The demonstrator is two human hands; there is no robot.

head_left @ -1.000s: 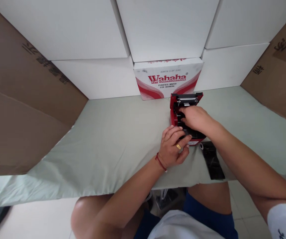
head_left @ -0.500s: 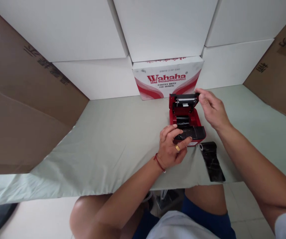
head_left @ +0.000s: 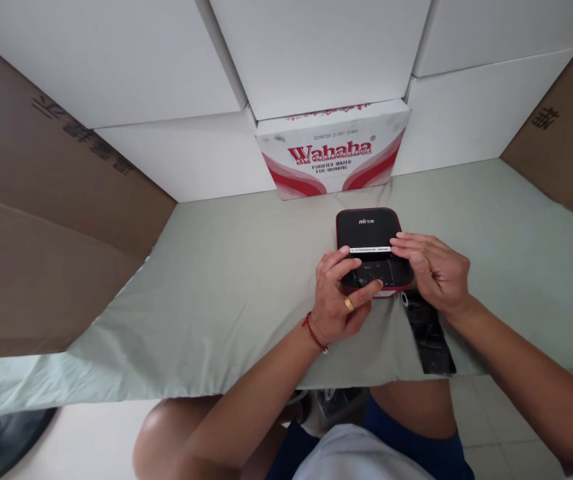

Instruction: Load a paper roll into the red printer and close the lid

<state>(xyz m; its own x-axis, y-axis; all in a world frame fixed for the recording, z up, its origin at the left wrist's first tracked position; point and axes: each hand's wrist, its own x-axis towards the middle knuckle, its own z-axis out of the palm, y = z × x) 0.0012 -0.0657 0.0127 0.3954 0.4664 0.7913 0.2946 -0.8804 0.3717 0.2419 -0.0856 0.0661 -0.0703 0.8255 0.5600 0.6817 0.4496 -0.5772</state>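
1. Nearest the camera, a bare knee (head_left: 166, 427) and blue shorts (head_left: 416, 440) showed below the table's near edge.
2. A black roll (head_left: 431, 340) lay on the cloth just right of the device's front corner. It was glossy and crinkled, and partly unrolled toward the table edge. The right wrist covered part of it.
3. The left hand (head_left: 339, 300) had its fingers curled over the device's front-left top. The thumb pressed the near edge, so the hand clamped the device. It wore a gold ring (head_left: 349, 304) and a red cord (head_left: 314, 331) at the wrist.
4. The right hand (head_left: 434, 270) lay flat on the lid's right front, fingers almost straight, enclosing nothing.
5. The device (head_left: 369, 230) sat on the table slightly right of centre with its lid shut. It had rounded corners, a matte black top, red sides and a white strip across the lid. Both hands hid much of its front half.
6. The cloth (head_left: 226, 287) was pale green and softly creased, and it draped over the near edge.
7. Behind the device, apart from it, stood a white-and-red "Wahaha" carton (head_left: 334, 150).
8. Plain white boxes (head_left: 316, 53) were stacked around the carton. Brown cardboard (head_left: 41, 220) flanked the table.
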